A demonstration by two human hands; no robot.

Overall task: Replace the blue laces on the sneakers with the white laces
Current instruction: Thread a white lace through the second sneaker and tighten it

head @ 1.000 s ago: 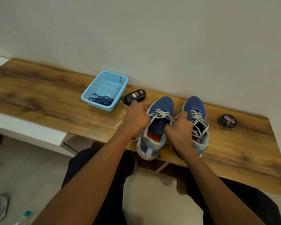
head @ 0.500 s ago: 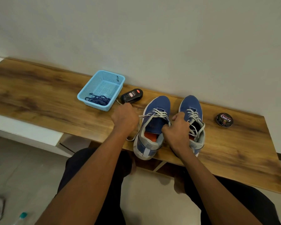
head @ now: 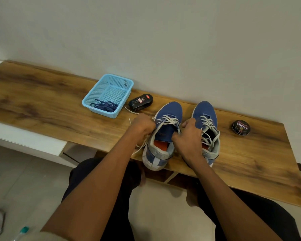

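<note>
The lacing of the left sneaker (head: 163,134) with a white lace (head: 169,121) is judged to be the step in hand. The right sneaker (head: 206,129), just beside it at 3 o'clock, is already crossed with white lace up its eyelets, and both stand on the counter (head: 42,105) with toes toward the wall. The blue laces (head: 104,106) are seen coiled in the light blue basket (head: 109,94), at 10 o'clock from the sneakers, so the removal is judged done.

The left hand (head: 142,127) is curled into a loose fist at the left side of the left sneaker, with lace running out of it. The right hand (head: 188,138) is curled at the sneaker's right eyelet row, apparently pinching lace there. Next, both ends would probably need to be drawn even and snug, then fed through the upper eyelets.

The fingertips of both hands are hidden behind the knuckles, so the exact grip cannot be told. The right sneaker's heel is covered by the right wrist. One loose lace end trails toward the black polish applicator (head: 141,101); the round polish tin (head: 241,127) lies at 3 o'clock, apart.
</note>
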